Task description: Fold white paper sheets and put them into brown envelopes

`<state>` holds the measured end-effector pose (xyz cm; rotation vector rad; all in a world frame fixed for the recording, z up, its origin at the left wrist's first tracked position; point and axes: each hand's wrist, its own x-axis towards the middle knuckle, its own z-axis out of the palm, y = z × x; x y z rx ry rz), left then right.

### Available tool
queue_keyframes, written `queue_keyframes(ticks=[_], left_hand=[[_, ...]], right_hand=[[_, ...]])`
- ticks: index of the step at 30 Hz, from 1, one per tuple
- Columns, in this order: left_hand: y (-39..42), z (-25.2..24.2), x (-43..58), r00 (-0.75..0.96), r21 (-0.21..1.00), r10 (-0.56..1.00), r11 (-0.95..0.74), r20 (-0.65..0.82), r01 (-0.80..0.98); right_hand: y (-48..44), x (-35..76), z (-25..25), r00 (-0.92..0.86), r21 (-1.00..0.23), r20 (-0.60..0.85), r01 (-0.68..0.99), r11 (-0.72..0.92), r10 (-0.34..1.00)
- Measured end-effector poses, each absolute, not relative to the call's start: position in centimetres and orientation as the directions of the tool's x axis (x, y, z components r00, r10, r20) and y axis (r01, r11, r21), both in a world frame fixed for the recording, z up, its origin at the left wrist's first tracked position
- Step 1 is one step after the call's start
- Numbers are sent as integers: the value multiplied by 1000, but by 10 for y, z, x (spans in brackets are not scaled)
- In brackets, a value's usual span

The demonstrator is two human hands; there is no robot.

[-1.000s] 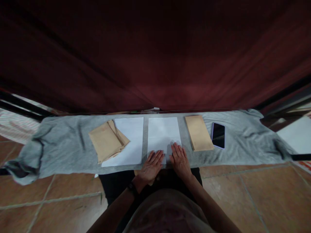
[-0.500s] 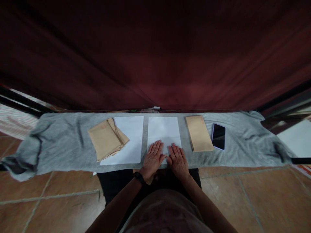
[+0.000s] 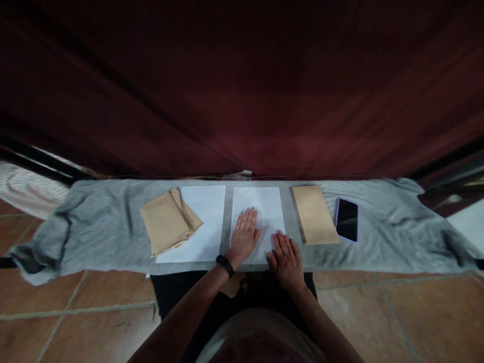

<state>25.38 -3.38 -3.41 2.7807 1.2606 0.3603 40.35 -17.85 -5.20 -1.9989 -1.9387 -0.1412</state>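
Flat on the middle of a white sheet of paper [image 3: 260, 199] lies my left hand [image 3: 244, 236], fingers stretched forward and a dark band on its wrist. My right hand [image 3: 287, 257] rests at the sheet's lower right corner, fingers extended, partly on the paper and partly on the grey cloth. Neither hand holds anything. To the left is more white paper [image 3: 212, 217], its left side covered by a loose pile of brown envelopes [image 3: 168, 222]. A neater stack of brown envelopes [image 3: 315, 214] lies right of my right hand.
A phone [image 3: 347, 220] in a lilac case lies at the right, beside the envelope stack. Grey cloth [image 3: 102, 222] covers the long narrow surface. A dark red curtain [image 3: 242, 101] hangs behind it. Below is a tiled floor [image 3: 434, 307].
My left hand has slid forward and slightly right over the sheet. My right hand has shifted right and back, to the sheet's lower right corner. The view has tilted slightly.
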Motion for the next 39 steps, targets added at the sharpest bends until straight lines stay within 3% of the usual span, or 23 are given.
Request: queue_keyframes(ticks=[6,18,28,39], left_hand=[[1,-46,283,621,171,758,-651,197,740],[1,-54,243,520,138,830,-549,199,824],[-3,-49,252,512,82,851,-522,119,849],[-5,-45,255,517,50,851,-523,96,851]], right_hand=[[-176,404,-53,60,-168,317,986,-6,947],[-179,407,-61,39,-162,326,987,15,944],[-95,419,-46,77,-326,316,945,31,946],[-29,419,-62,72,-202,285,979,-13,956]])
